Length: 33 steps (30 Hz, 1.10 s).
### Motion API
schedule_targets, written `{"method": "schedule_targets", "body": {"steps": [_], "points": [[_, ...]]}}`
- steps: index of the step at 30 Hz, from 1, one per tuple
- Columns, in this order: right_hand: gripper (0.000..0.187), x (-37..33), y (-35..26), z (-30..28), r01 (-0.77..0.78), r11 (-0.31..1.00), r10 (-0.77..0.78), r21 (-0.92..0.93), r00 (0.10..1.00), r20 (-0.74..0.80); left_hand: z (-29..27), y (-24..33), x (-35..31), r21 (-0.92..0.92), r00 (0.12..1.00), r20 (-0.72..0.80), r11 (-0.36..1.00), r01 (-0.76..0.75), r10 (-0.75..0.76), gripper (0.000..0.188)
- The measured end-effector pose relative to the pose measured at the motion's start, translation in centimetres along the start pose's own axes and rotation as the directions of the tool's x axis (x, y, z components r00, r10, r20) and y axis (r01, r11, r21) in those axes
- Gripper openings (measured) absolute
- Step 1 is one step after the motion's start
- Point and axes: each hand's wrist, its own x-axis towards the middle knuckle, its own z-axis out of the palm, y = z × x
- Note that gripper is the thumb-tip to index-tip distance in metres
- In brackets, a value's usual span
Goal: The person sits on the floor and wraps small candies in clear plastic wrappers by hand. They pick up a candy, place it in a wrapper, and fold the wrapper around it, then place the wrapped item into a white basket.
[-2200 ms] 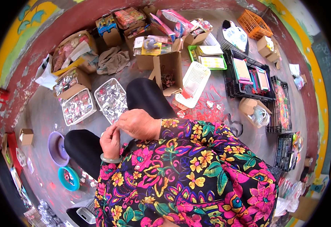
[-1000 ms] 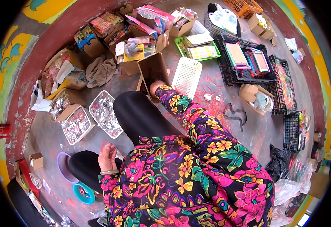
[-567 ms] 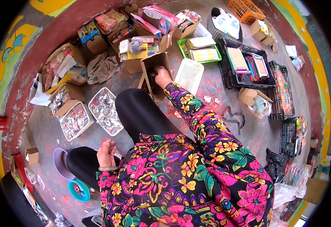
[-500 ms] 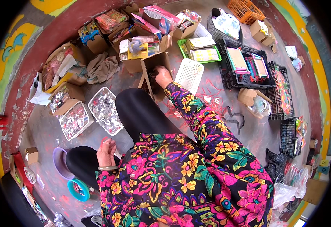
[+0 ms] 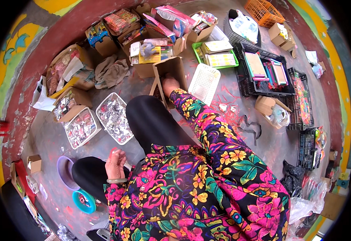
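My right hand (image 5: pixel 170 84) reaches down into a tall open cardboard box (image 5: pixel 176 66) in front of my raised knee. Its fingers are hidden inside, and the box's dark contents are hard to make out. My left hand (image 5: pixel 115 164), with a pale bangle (image 5: pixel 117 180) on the wrist, is held above my lap. Its fingers are curled in, with a hint of red at the tips; what they hold, if anything, is too small to name. Left of my knee lie two white baskets (image 5: pixel 101 127) (image 5: pixel 98 109) of small shiny wrapped pieces.
Beside the box lies a white perforated basket (image 5: pixel 213 69). Behind are a green tray (image 5: pixel 236 63) of packets and several packed cartons. Black crates (image 5: pixel 245 89) stand at the right, a purple basin (image 5: pixel 59 164) and a turquoise bowl (image 5: pixel 76 202) at the left. Red scraps litter the floor.
My right hand has sunk a little deeper and nearer into the cardboard box. My left hand keeps its curled pose. The whole view has shifted slightly.
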Motion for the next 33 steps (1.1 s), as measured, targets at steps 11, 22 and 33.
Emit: {"method": "schedule_targets", "body": {"steps": [11, 22, 33], "points": [[0.015, 2.4, 3.0, 2.5, -0.189, 0.94, 0.219, 0.283, 0.973, -0.079, 0.3, 0.1, 0.2, 0.007, 1.0, 0.015, 1.0, 0.002, -0.002, 0.02], [0.024, -5.1, 0.9, -10.3, -0.032, 0.276, 0.068, 0.961, 0.998, 0.014, 0.7, 0.4, -0.2, -0.014, 0.997, 0.061, 0.999, -0.035, 0.035, 0.022], [0.019, -7.4, -1.3, -18.3, -0.089, 0.037, -0.135, 0.995, 0.986, 0.093, 1.8, 1.8, -1.0, 0.002, 0.975, 0.178, 0.991, -0.135, 0.132, 0.018]]}}
